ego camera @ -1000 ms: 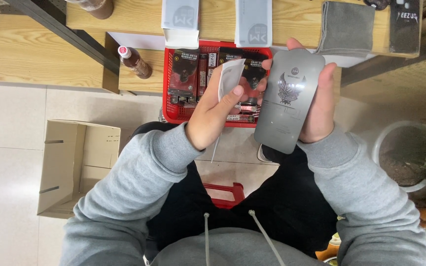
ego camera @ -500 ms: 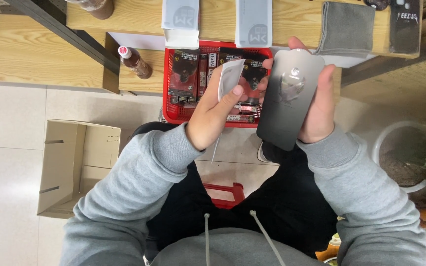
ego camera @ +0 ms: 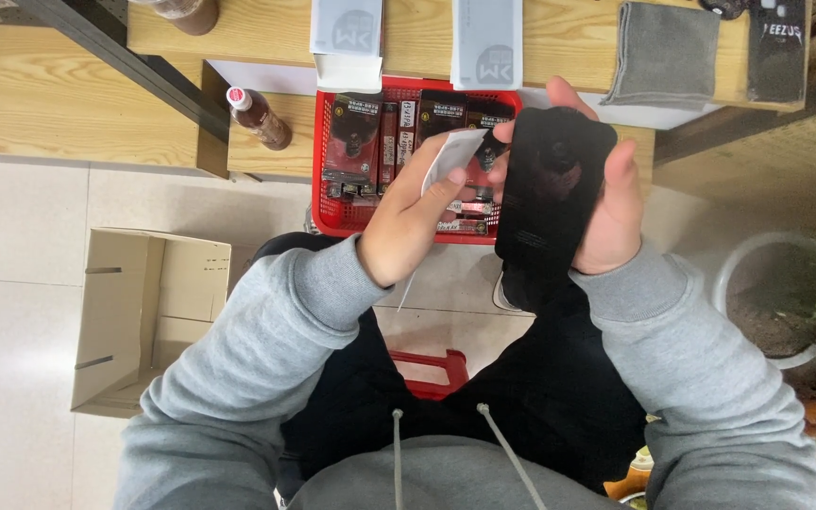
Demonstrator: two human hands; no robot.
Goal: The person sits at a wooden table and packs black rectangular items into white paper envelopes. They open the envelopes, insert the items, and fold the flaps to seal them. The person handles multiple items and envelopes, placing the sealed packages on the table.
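Head view: a black phone-shaped panel (ego camera: pixel 552 194), long axis toward twelve o'clock, is clasped by the right hand (ego camera: pixel 611 203), a white wipe (ego camera: pixel 452 159) pinched in the left hand (ego camera: pixel 408 231) at nine o'clock.

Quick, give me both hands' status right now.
Left hand: closed, pinching a white sheet.
Right hand: closed around a black flat pouch.

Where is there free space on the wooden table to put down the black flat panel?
Bare wood lies between the brown bottle and the table's left edge, and between the white packet and the grey folded cloth. The red plastic basket is packed full.
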